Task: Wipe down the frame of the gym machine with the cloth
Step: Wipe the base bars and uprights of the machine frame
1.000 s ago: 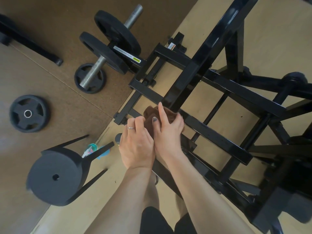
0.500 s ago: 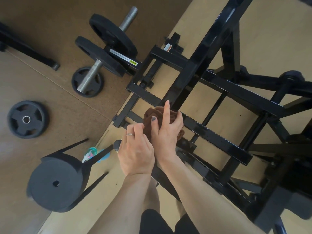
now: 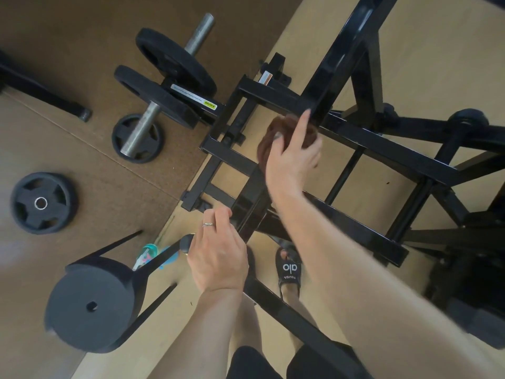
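brown cloth [image 3: 276,138], bunched, pressed against the black frame [image 3: 382,149] of the gym machine where the tall slanted upright meets a long crossbar. right hand [image 3: 292,157] curled over the cloth and gripping it, forefinger stretched out along the upright, thumb on the cloth's near side. left hand [image 3: 218,253] lower and nearer the person, well apart from the cloth, fingers bent around the near end of a glossy frame bar; a ring [image 3: 207,224] shows on one finger. beneath the frame, a foot in a black slide sandal [image 3: 289,269] with white lettering stands on the light floor [image 3: 437,50]. to the left, a loading sleeve [image 3: 166,86] carries two black weight plates, with a third plate flat on the floor at its end. a separate loose plate [image 3: 41,202] lies on the brown mat [image 3: 82,36]. a black round stool [image 3: 90,305] on splayed legs stands at lower left, and a teal-capped bottle [image 3: 149,254] lies just beside it, partly hidden by a leg.
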The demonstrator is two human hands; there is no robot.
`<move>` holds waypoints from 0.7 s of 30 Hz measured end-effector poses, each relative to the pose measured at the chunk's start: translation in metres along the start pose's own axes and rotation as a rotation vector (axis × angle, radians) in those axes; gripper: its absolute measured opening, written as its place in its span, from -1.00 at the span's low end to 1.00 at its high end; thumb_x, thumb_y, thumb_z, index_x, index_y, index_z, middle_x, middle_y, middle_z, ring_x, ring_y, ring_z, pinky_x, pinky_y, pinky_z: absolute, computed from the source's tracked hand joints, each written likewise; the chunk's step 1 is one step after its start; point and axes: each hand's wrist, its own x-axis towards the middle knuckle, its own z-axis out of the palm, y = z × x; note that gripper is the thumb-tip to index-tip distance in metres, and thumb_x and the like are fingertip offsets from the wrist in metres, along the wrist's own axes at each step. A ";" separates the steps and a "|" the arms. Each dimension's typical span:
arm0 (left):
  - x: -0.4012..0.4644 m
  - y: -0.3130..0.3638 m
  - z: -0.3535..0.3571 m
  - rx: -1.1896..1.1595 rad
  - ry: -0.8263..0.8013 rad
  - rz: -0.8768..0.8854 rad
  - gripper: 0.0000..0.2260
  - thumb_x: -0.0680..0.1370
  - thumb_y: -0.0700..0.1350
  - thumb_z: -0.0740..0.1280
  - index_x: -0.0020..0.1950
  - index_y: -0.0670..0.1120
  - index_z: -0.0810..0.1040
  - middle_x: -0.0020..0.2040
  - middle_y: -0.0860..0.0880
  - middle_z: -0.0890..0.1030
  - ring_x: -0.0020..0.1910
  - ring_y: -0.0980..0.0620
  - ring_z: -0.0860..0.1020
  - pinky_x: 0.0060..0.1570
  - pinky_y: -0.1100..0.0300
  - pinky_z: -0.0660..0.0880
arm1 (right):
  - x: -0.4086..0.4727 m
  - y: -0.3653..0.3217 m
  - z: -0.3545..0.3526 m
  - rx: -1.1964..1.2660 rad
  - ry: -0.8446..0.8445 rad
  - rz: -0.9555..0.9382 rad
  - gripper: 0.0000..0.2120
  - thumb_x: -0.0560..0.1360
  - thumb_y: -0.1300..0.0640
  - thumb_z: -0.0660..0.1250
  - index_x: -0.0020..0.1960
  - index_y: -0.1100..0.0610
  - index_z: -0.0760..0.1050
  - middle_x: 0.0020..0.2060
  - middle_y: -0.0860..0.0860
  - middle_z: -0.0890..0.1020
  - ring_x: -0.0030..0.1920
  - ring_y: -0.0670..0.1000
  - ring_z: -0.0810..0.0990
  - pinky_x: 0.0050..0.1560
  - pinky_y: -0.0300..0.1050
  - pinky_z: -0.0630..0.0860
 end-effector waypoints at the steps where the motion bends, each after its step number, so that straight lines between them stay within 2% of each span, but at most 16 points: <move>1: 0.000 0.000 0.000 0.012 0.003 0.003 -0.62 0.64 -0.04 -0.04 0.05 -0.13 0.54 -0.13 -0.11 0.60 -0.37 -0.09 0.54 -0.37 0.23 0.21 | -0.022 0.006 0.008 0.003 -0.034 -0.005 -0.30 0.70 -0.08 0.17 0.64 -0.23 -0.23 0.63 0.14 -0.11 0.61 0.21 0.00 0.53 0.19 0.20; 4: 0.001 -0.001 0.000 -0.009 -0.015 0.019 -0.61 0.63 -0.02 -0.05 0.09 -0.14 0.54 -0.12 -0.14 0.60 -0.35 -0.12 0.58 -0.38 0.20 0.33 | -0.071 0.019 0.027 -0.013 -0.089 -0.033 -0.30 0.70 -0.05 0.17 0.63 -0.23 -0.24 0.62 0.16 -0.16 0.61 0.22 -0.04 0.54 0.20 0.22; 6: 0.000 0.000 -0.001 -0.013 -0.054 0.005 -0.58 0.62 0.02 -0.07 0.12 -0.13 0.53 -0.06 -0.14 0.60 -0.29 -0.12 0.60 -0.35 0.15 0.45 | -0.070 0.021 0.030 -0.012 -0.100 -0.007 -0.30 0.71 -0.04 0.16 0.64 -0.20 -0.23 0.61 0.17 -0.16 0.61 0.22 -0.07 0.56 0.24 0.21; 13: 0.001 0.001 0.000 0.041 -0.065 -0.002 -0.72 0.63 -0.05 0.04 0.11 -0.08 0.51 -0.07 -0.08 0.58 -0.32 -0.04 0.55 -0.40 0.23 0.33 | 0.028 0.001 0.000 -0.015 -0.009 -0.026 -0.32 0.70 -0.05 0.15 0.65 -0.18 -0.21 0.61 0.20 -0.11 0.61 0.25 -0.05 0.53 0.36 0.21; 15: 0.001 0.002 0.001 0.063 -0.083 -0.002 -0.64 0.62 0.01 -0.03 0.13 -0.08 0.51 -0.05 -0.07 0.59 -0.28 -0.05 0.57 -0.38 0.22 0.37 | 0.068 -0.011 -0.015 -0.022 0.012 -0.005 -0.34 0.71 -0.06 0.13 0.66 -0.17 -0.20 0.60 0.24 -0.07 0.60 0.28 -0.03 0.53 0.36 0.18; 18: 0.005 0.003 0.002 0.091 -0.172 -0.045 -0.51 0.63 0.10 -0.12 0.25 -0.06 0.51 0.06 -0.08 0.61 -0.08 -0.11 0.62 -0.22 -0.04 0.61 | 0.094 -0.021 -0.027 -0.058 0.041 0.022 -0.35 0.72 -0.07 0.09 0.66 -0.16 -0.21 0.61 0.26 -0.06 0.61 0.29 -0.03 0.57 0.32 0.14; 21: 0.010 0.010 -0.004 0.101 -0.225 -0.048 -0.47 0.65 0.12 -0.11 0.42 -0.08 0.44 0.24 -0.14 0.58 0.10 -0.17 0.62 -0.01 -0.10 0.61 | 0.071 -0.013 -0.018 -0.047 0.041 -0.015 -0.34 0.72 -0.07 0.09 0.65 -0.18 -0.25 0.62 0.21 -0.14 0.63 0.26 -0.10 0.57 0.30 0.12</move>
